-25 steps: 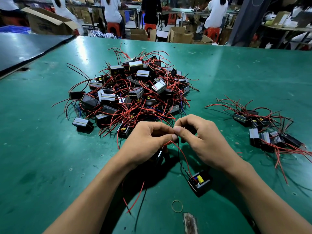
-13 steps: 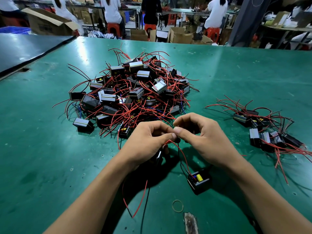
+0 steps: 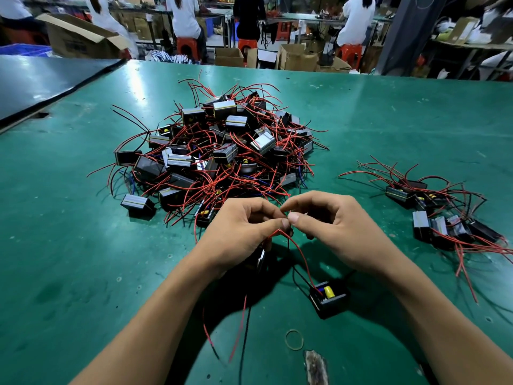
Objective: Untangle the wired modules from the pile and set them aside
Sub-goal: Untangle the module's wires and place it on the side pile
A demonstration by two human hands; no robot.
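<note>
1 limp red lead (image 3: 301, 252) pinched by left hand (image 3: 244, 232) and right hand (image 3: 342, 232); module (image 3: 329, 298) looks light, probably safest gripped by its casing.

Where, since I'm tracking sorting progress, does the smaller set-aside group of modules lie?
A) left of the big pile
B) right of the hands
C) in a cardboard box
B: the smaller group lies on the table to the right of the right hand, apart from the big pile.
</note>
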